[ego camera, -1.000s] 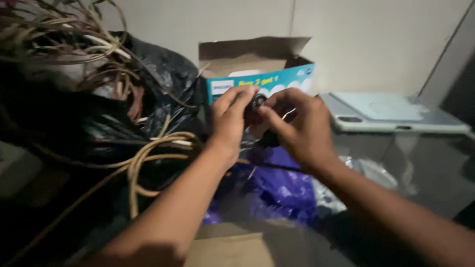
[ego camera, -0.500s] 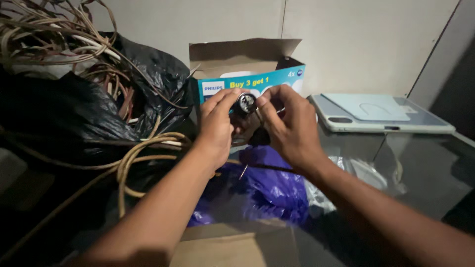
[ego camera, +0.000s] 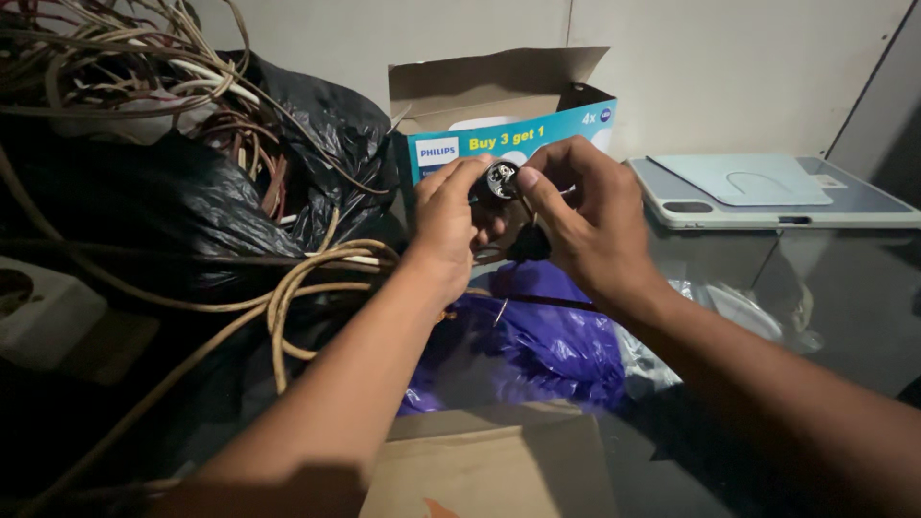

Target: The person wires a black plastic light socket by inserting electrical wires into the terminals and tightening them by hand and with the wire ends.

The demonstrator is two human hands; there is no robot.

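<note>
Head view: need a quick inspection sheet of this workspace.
Surface: dark glass table, mostly covered.
Job's things: small black round fitting with metal inside, held up between both hands.
Clutter: open cardboard box, purple bag, black bag, brown carton, grey tablet, white socket.
Grips: left hand and right hand both pinch the fitting.
Cables: tangled pile top left; beige loop beside the left wrist.
Surroundings: plain pale wall.

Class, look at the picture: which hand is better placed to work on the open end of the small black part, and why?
Probably the right hand: its fingertips sit at the open end of the small black part, while the left hand grips its side.
</note>
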